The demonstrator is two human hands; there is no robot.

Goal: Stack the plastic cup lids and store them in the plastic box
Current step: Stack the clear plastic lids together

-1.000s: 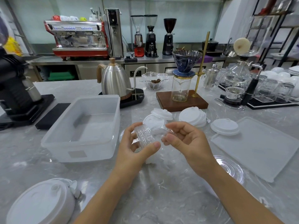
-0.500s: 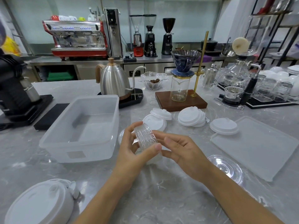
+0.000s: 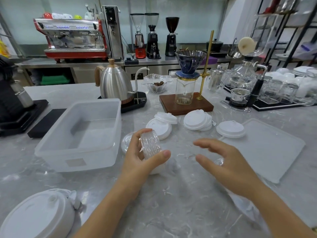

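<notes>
Two hands: both work over the grey marble tabletop (image 3: pixel 171 212).
Box: the translucent rectangular plastic box (image 3: pixel 82 134) stands open, just left of the left fingers.
Left hand (image 3: pixel 142 155): fingers (image 3: pixel 142 133) and thumb pinch a ribbed stack of clear plastic lids (image 3: pixel 150 146) by its rims.
Handling: probably light, thin, slippery and easily crushed; grip the rims gently.
Loose lids: white round plastic lids (image 3: pixel 197 120) lie beyond the fingers.
Right hand (image 3: pixel 228 160): fingers spread, holding nothing.
</notes>
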